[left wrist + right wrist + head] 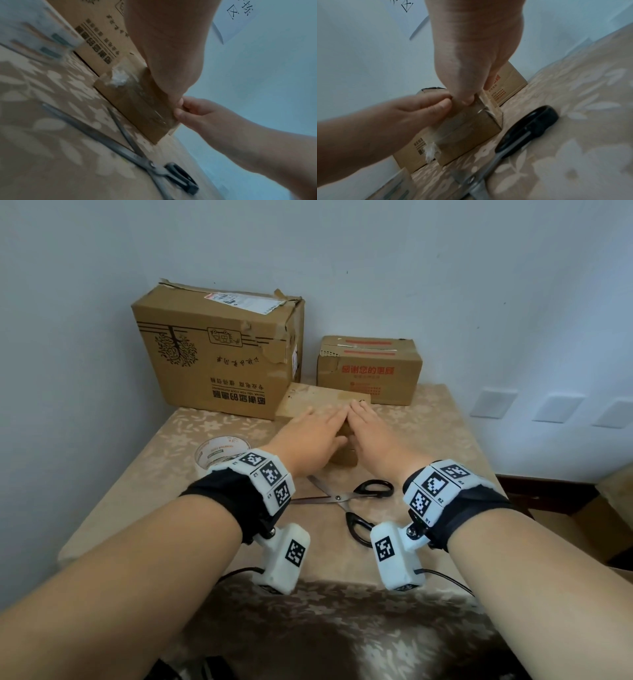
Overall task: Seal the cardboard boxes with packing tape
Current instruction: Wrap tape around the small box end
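Observation:
A small flat cardboard box point(320, 400) lies mid-table. My left hand point(318, 429) and right hand point(363, 422) rest side by side flat on its top, fingers straight, pressing down. Clear tape point(142, 106) runs over the box's near face, with a crumpled white scrap at one end. In the left wrist view the right hand point(197, 112) touches the box's front edge with its thumb. In the right wrist view the right hand point(471, 60) presses its thumb on that edge, and the left hand point(423, 111) lies beside it. The roll of packing tape point(222, 451) sits left of my left wrist.
Open black-handled scissors point(346, 498) lie just in front of the small box, between my wrists. A large printed carton point(219, 350) and a medium carton point(370, 371) stand behind it against the wall. The patterned tablecloth point(428, 446) drops off at left and right.

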Available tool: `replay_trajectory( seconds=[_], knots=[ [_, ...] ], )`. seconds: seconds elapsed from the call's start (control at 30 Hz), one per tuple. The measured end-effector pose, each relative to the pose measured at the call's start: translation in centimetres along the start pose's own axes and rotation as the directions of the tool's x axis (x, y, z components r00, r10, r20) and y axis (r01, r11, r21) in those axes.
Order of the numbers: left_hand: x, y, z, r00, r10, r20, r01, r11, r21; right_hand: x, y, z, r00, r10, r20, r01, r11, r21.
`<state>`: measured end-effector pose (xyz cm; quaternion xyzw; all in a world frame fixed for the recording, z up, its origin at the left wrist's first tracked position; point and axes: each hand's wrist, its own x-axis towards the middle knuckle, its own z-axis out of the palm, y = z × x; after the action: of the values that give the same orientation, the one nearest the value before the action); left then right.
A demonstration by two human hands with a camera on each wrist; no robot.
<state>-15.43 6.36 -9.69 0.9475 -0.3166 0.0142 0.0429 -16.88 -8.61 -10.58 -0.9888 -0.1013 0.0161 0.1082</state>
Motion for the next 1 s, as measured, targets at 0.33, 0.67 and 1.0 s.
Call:
replay_trajectory(
  seconds=[0.33,0.67,1.0],
  knots=[
    [-3.0,-6.1,-2.2,0.949,-0.309,-0.066,0.304,0.95,-0.076,-1.0,-1.1,-0.6,0.976,0.211,0.056,-0.211,0.977,-0.008],
    [-8.4,-7.5,-1.3,0.916,-0.391,0.095,0.402,0.901,-0.166,-2.6,-7.0,-1.1,0.963,-0.087,-0.256,0.151,0.959,0.241],
    [-8.8,-2.0,-5.5,0.961,-0.246,-0.124,0.075,0.665,-0.744,-4.0,-8.1,-3.5,0.995,-0.079,-0.06,0.099,0.75,0.654]
  ],
)
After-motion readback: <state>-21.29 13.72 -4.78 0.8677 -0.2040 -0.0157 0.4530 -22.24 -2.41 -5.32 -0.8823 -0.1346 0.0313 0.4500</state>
